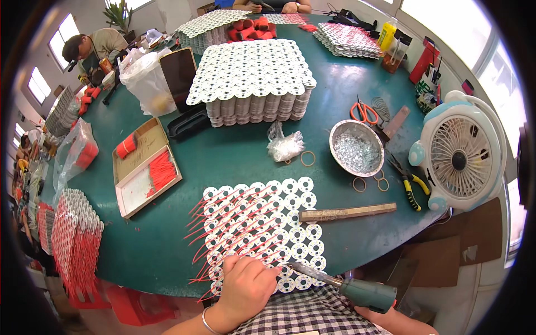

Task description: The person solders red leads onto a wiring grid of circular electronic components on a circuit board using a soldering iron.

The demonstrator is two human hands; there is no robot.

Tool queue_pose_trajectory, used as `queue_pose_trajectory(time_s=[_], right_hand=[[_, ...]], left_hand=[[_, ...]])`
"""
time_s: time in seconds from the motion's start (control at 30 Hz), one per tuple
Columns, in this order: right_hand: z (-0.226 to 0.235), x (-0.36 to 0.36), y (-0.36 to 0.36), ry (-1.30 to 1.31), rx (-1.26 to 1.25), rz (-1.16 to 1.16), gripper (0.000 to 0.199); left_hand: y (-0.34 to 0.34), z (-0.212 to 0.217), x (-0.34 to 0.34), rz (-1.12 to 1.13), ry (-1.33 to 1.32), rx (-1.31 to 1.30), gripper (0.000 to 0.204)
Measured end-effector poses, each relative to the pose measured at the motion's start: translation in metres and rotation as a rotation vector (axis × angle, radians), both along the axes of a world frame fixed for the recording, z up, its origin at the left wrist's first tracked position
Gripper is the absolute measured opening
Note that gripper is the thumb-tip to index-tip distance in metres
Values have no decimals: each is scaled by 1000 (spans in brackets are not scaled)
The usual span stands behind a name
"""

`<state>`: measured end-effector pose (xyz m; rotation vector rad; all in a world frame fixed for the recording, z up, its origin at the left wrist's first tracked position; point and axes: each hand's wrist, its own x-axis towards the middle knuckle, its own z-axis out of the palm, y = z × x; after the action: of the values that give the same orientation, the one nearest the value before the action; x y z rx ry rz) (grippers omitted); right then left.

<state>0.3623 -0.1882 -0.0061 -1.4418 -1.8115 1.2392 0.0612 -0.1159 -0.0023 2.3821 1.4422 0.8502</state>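
Nearest my cam: checked cloth garment (312, 312) across the wearer's lap, at the bench (139, 245) edge. Just past it I've got the panel of joined white discs (298, 234), flat on the near side of the bench, approx. center, w/ thin red wires (198, 239) slanting over it & poking past its L edge.

L hand (245, 283) is on the panel's near part, fingers bent; can't tell from here if it's pinching a wire. R hand (371, 314), mostly hidden, is gripping the green-bodied tool (365, 294), metal tip pointing L, close to the L fingertips, over the panel.

Wooden strip (349, 212) lies at the panel's R side, one end overlapping it. Beyond: metal bowl (337, 160) w/ shiny bits, scissors (366, 106) behind it, pliers (411, 196) b/w bowl & fan (460, 161).

To the L, an open box (135, 195) w/ red wire pieces (162, 171). Farther back, a tall stack of similar panels (251, 70). Other ppl in bkgd, incl. one in a dark cap (71, 49), far L.
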Motion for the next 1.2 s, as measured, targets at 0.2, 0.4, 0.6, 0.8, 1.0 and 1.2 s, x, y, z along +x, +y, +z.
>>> queue_pose_trajectory(time_s=[0.2,0.4,0.6,0.8,1.0,1.2], right_hand=[[-5,-1,2,17,-17,20,35],[-4,-1,6,-19,41,69,31],[-7,-3,6,-33,111,65,26],[-3,-5,-3,201,-72,-178,27],[5,-4,-5,424,-330,-356,28],[9,13,-15,323,-337,-260,30]], left_hand=[[1,4,-3,-31,63,-75,15],[3,4,-1,-45,11,-37,16],[4,7,-1,-44,58,-67,16],[3,7,-2,-56,71,-76,17],[-2,5,-7,21,-64,-57,20],[-6,14,3,6,13,62,17]])
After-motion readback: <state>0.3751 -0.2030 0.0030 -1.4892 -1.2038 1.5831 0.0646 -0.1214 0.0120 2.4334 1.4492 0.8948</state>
